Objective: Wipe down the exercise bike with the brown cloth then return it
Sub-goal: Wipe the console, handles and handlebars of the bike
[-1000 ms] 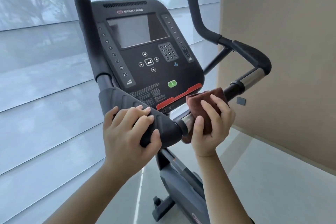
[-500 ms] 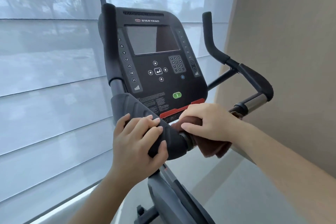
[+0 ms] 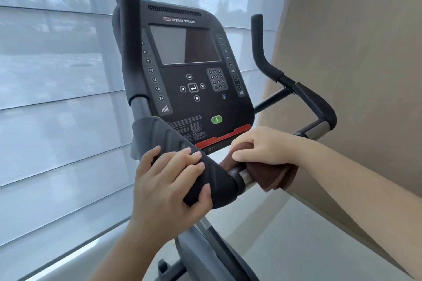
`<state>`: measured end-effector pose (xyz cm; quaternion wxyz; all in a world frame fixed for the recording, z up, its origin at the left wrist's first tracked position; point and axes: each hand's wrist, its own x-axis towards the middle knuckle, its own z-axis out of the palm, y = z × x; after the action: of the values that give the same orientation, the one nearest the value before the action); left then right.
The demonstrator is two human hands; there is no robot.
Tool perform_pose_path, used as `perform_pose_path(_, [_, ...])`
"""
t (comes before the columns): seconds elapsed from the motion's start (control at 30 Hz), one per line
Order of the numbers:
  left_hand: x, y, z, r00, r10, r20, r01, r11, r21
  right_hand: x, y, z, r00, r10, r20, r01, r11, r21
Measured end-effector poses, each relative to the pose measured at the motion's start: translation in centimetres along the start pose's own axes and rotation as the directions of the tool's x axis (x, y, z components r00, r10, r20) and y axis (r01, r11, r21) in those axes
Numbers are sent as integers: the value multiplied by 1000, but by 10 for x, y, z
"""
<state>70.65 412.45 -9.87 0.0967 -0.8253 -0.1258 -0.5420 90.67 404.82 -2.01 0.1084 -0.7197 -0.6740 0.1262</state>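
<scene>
- The right grip (image 3: 265, 146) is curled over the brown cloth (image 3: 276, 178), which is wrapped round the chrome handlebar tube (image 3: 246, 177) of the exercise bike (image 3: 205, 242). Loose folds hang beneath this grip.
- The left grip (image 3: 166, 180) is closed round the black padded handlebar section (image 3: 173, 137), just beside the right grip, with the thumb underneath. The bike appears to be steadied by it.
- The step in hand is judged to be the wiping of the bare tube.
- The cloth should be kept fully wrapped and drawn along the tube away from the left grip, with a slight twist, so that the underside is reached too.
- The hanging folds are best gathered in, so that nothing is snagged on the console (image 3: 194, 75) just above the right grip.
- Even pressure is advised. The far chrome section (image 3: 317, 129), beyond the right grip, is bare of cloth.
</scene>
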Motion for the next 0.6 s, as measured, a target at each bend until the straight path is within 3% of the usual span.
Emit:
perform_pose_path(0.1, [2,3,-6,998,6,68,-7,1000,15,-16,23,6,958,60,-281,-66,998,-13])
perform_pose_path(0.2, [9,10,-9,988,14,153,-24,997,68,-26,15,35,811,-78,-580,50,997,-63])
perform_pose_path(0.27, [15,18,-9,975,25,223,-49,994,100,-29,8,49,750,-180,-637,145,984,-107])
perform_pose_path(0.33, [21,28,-7,956,41,290,-73,992,103,-31,18,45,742,-219,-634,189,975,-115])
perform_pose_path(0.43, [29,42,0,931,18,364,-54,995,90,-38,49,31,718,-72,-693,116,993,16])
perform_pose_path(0.53, [39,54,9,911,-62,408,10,992,129,-36,54,49,568,1,-823,50,998,36])
perform_pose_path(0.6, [44,64,16,899,-120,420,58,986,157,-30,43,67,474,-71,-878,93,995,-30])
